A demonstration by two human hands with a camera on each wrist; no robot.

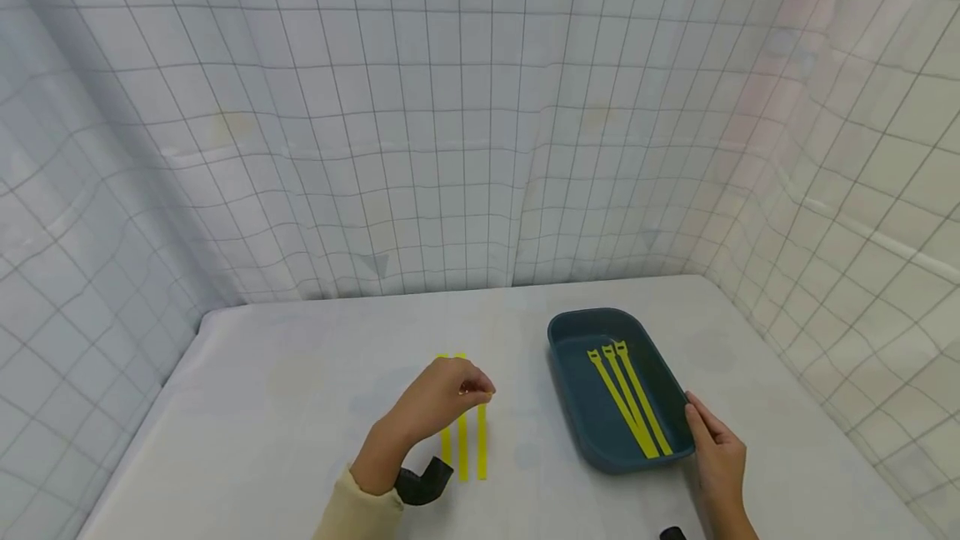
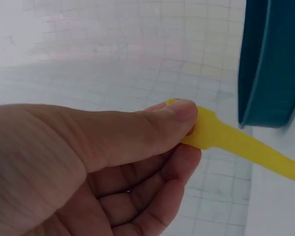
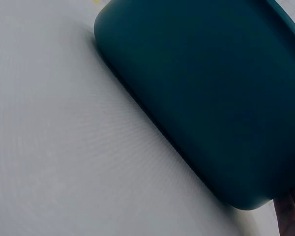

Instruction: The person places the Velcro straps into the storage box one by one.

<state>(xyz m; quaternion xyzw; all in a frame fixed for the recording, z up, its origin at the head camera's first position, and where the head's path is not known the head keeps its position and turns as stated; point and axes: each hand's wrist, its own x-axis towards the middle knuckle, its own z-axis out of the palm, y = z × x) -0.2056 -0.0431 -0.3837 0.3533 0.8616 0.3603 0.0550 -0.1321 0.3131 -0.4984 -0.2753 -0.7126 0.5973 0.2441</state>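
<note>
Tabletop (image 1: pixel 285 407): white
Cloth walls (image 1: pixel 450 132): white w/ grey grid
L hand (image 1: pixel 427 400): pinches yellow strap (image 2: pixel 250 149)
R hand (image 1: pixel 722 458): grips tray (image 1: pixel 588 411)

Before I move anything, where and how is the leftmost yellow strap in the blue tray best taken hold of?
I would pinch the leftmost yellow strap at its wider far end, from above. There it stands apart from the neighbouring strap, whereas their near ends meet; the raised walls of the blue tray would likely make a sideways approach awkward.
</note>
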